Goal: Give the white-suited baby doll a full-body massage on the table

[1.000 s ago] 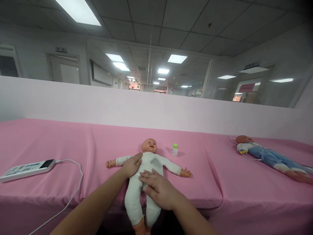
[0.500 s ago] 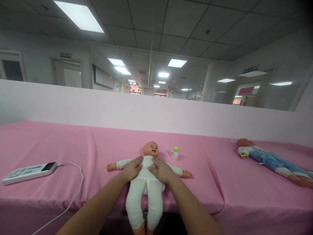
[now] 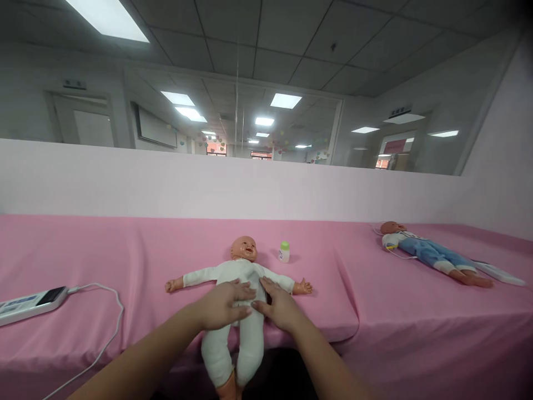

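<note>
A pink cloth (image 3: 175,239) spreads across the surface below a white wall (image 3: 233,186); near the middle, a doll in white (image 3: 236,271) lies on its back on the cloth, head to the far side, arms stretched out left and right, feet at the near edge; a doll in blue (image 3: 428,250) lies at the far right; a white device (image 3: 33,305) with a cable rests at the left; the left hand (image 3: 227,304) lies over the white doll's belly, fingers slightly spread, thumb apart; the right hand (image 3: 283,306) is at the right side of its torso, fingers close together, thumb apart; whether either hand presses, I cannot tell; a green-capped bottle (image 3: 283,254) stands upright just right of the white doll's head
</note>
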The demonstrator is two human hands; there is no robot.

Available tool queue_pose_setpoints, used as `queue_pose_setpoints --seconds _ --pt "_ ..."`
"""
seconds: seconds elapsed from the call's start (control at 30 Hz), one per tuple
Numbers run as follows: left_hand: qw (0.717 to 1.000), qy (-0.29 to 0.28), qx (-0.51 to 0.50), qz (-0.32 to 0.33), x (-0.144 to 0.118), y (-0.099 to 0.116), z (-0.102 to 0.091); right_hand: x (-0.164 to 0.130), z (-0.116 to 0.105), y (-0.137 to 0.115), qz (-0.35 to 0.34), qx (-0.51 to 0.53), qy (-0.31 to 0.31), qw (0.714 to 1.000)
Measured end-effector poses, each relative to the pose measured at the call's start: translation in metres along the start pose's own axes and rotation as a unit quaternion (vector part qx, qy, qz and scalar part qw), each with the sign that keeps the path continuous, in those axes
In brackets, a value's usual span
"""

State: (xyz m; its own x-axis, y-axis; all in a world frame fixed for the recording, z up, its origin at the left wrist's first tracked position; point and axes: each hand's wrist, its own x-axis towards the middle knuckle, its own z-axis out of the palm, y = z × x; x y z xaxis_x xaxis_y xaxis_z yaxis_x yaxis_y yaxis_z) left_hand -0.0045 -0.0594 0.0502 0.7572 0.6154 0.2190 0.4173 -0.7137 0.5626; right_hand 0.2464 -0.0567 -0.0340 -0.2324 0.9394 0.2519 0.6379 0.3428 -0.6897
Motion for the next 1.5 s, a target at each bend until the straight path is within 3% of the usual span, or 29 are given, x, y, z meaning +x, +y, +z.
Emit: queue_pose_setpoints --seconds 0.1,0.27,0.43,0.6,0.77,0.9,0.97,1.1,1.27,1.5 --pt "0.999 -0.025 0.034 0.007 0.004 0.008 0.002 0.0 0.001 -0.001 -0.009 0.001 0.006 1.0" --pt "0.995 -0.013 0.074 -0.064 0.027 -0.028 -0.003 -0.002 -0.002 -0.007 0.0 -0.012 0.005 1.0" --pt "0.985 0.094 0.083 -0.119 0.04 -0.069 -0.001 -0.008 -0.005 -0.015 -0.001 -0.016 -0.002 1.0" --pt "0.959 0.2 0.087 -0.181 0.03 -0.089 0.008 -0.019 -0.007 -0.024 -0.005 -0.047 0.0 0.999" --pt "0.951 0.221 0.088 -0.2 0.024 -0.098 0.008 -0.023 -0.006 -0.06 -0.057 -0.085 0.02 0.995" --pt "0.952 0.222 0.077 -0.196 0.024 -0.1 0.008 -0.02 0.002 -0.1 -0.144 -0.041 -0.068 0.986" --pt "0.956 0.219 0.063 -0.187 0.024 -0.101 0.008 -0.01 0.008 -0.108 -0.178 -0.023 -0.12 0.976" --pt "0.959 0.208 0.045 -0.188 0.022 -0.104 0.007 0.026 0.007 -0.091 -0.176 -0.053 -0.138 0.973" --pt "0.957 0.217 0.04 -0.189 0.022 -0.102 0.007 0.065 -0.008 -0.059 -0.064 -0.154 -0.136 0.977" --pt "0.952 0.23 0.056 -0.195 0.013 -0.101 0.009 0.052 -0.019 -0.033 0.049 -0.207 -0.027 0.977"
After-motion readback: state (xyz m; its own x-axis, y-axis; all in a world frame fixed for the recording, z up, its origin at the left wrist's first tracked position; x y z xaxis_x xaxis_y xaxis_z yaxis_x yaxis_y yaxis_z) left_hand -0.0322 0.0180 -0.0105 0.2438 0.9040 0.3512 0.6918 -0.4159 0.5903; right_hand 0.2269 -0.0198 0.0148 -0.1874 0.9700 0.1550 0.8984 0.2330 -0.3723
